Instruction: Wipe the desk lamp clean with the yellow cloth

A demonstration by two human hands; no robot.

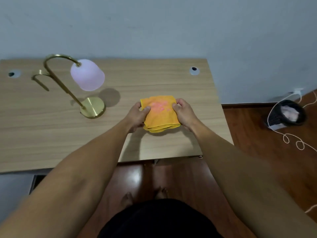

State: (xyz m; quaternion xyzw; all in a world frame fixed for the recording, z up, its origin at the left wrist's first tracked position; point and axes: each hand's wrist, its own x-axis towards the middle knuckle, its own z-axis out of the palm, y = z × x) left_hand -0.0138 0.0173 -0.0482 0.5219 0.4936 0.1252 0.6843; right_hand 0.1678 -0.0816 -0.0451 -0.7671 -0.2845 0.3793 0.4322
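No text, label, brand, number or sign can be read anywhere in the view. The folded yellow-orange microfibre cloth (160, 112) carries a pinkish patch on its upper face, but it is too blurred to tell whether it is a print or lettering. The brass desk lamp with the pale pink dome shade (87, 75) and the light wood-grain table (51, 131) show no markings.

One table (51, 134), one desk lamp (82, 83), one folded yellow cloth (161, 115), two hands (137, 115) (184, 114), two cable holes (14, 73) (194, 70), one dark basket (289, 113).
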